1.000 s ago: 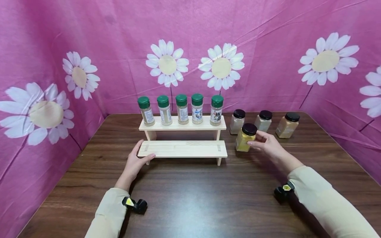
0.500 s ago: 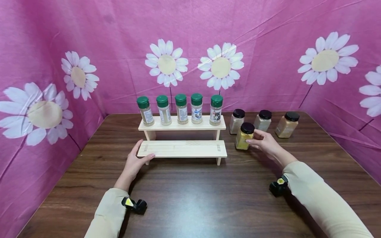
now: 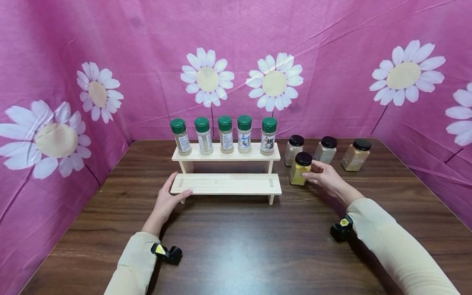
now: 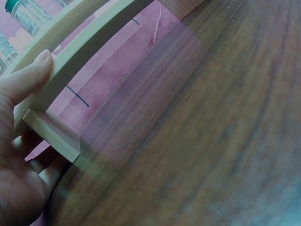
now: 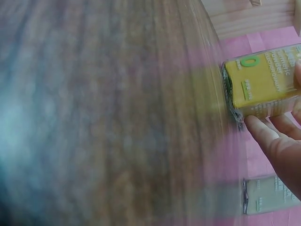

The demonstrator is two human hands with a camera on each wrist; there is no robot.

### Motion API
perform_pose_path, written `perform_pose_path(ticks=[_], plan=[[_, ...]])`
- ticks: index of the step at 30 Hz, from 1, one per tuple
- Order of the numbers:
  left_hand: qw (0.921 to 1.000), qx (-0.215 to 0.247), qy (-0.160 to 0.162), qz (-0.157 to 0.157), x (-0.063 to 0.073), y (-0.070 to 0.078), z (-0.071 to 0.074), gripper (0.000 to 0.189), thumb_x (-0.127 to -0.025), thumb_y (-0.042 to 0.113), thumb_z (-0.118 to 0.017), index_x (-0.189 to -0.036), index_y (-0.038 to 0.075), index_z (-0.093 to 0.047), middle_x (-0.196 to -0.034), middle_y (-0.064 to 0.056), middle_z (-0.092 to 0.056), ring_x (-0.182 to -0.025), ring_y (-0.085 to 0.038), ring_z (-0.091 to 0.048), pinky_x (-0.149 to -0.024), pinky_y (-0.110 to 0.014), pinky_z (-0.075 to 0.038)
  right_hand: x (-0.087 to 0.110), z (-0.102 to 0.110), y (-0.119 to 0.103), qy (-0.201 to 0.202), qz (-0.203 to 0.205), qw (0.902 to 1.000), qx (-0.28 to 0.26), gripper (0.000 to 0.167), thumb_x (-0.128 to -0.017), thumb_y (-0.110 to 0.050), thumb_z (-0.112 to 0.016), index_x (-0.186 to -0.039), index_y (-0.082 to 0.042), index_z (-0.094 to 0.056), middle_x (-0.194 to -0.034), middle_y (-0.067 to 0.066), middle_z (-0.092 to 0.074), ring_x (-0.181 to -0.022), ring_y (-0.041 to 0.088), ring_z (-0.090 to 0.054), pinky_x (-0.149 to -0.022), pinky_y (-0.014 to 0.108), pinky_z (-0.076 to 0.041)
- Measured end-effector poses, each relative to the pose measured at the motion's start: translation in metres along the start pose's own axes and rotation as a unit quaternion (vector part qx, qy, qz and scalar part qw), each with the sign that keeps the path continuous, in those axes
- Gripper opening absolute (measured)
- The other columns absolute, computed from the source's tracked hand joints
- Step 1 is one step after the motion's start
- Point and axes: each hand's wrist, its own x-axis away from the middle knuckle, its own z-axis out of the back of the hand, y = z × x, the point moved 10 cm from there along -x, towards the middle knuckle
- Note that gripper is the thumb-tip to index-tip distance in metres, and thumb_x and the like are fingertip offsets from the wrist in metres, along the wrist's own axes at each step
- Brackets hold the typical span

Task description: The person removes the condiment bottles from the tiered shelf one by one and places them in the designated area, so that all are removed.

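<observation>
My left hand (image 3: 166, 200) holds the left end of a pale two-tier wooden spice rack (image 3: 228, 184). Its thumb lies on the lower shelf's front edge, and the other fingers are beside and behind the leg (image 4: 54, 136). With my right hand (image 3: 326, 177) I grip a square glass jar of yellow powder (image 3: 298, 175) with a black lid, just right of the rack. In the right wrist view that jar (image 5: 263, 84) has a printed label, with fingers along its side. Whether its base touches the table cannot be told.
Several green-capped spice bottles (image 3: 226, 135) stand in a row on the upper shelf. Behind the right hand are three black-lidded jars: one pale (image 3: 292, 153), one greyish (image 3: 326, 152), one tan (image 3: 355, 157). Pink flowered cloth (image 3: 332, 82) hangs behind the dark wooden table (image 3: 236, 246).
My right hand and the yellow-powder jar have shifted slightly left, closer to the rack. The left hand and the rack have stayed put.
</observation>
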Motion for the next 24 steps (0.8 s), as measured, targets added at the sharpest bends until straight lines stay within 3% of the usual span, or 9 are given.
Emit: perform_pose_path(ticks=[8,12,15,21,24], plan=[[1.0,-0.005,0.0,-0.002,-0.0015,-0.0019,0.0,0.079,-0.072,0.014,-0.07,-0.136,0.007,-0.023,-0.133,-0.016,-0.03,-0.118,-0.023,-0.025,-0.097,-0.036,-0.017,-0.0001,-0.0003,0.0013,0.008,-0.014,0.9999,-0.005,0.036,-0.077,0.001,-0.062,-0.106,-0.015,-0.049,-0.091,-0.004,-0.057,-0.083,0.007,-0.053,-0.076,0.024,-0.044],[0.9999,-0.012,0.003,-0.002,-0.0024,-0.0036,0.0002,0.079,-0.071,0.014,-0.071,-0.135,0.006,-0.025,-0.132,-0.016,-0.031,-0.117,-0.023,-0.027,-0.097,-0.035,-0.018,-0.0001,-0.0005,0.0016,0.007,-0.018,0.9998,-0.005,0.057,-0.076,-0.001,-0.063,-0.126,0.0,-0.035,-0.095,-0.007,-0.056,-0.086,0.007,-0.053,-0.079,0.025,-0.043],[0.9999,-0.014,0.003,-0.003,-0.0028,-0.0038,0.0001,0.079,-0.071,0.014,-0.071,-0.135,0.006,-0.025,-0.132,-0.016,-0.031,-0.117,-0.023,-0.027,-0.097,-0.035,-0.018,0.0,-0.0001,0.0023,0.005,-0.019,0.9998,-0.001,0.069,-0.077,-0.002,-0.063,-0.131,0.009,-0.022,-0.096,-0.008,-0.054,-0.087,0.006,-0.053,-0.08,0.026,-0.042],[0.9999,-0.013,0.001,-0.003,-0.0027,-0.0038,-0.0001,0.079,-0.072,0.015,-0.071,-0.135,0.006,-0.024,-0.133,-0.016,-0.029,-0.118,-0.023,-0.025,-0.097,-0.035,-0.017,-0.0002,0.0003,0.0032,0.001,-0.02,0.9998,-0.006,0.071,-0.078,0.0,-0.061,-0.132,0.011,-0.016,-0.098,-0.006,-0.052,-0.088,0.006,-0.053,-0.082,0.027,-0.041],[1.0,-0.009,0.002,-0.003,-0.002,-0.0036,0.0002,0.08,-0.072,0.014,-0.07,-0.136,0.007,-0.023,-0.134,-0.016,-0.028,-0.119,-0.022,-0.024,-0.098,-0.035,-0.016,-0.001,0.0006,0.0042,0.002,-0.024,0.9997,-0.004,0.071,-0.079,0.001,-0.059,-0.132,0.011,-0.013,-0.107,0.002,-0.048,-0.087,0.006,-0.053,-0.082,0.027,-0.041]])
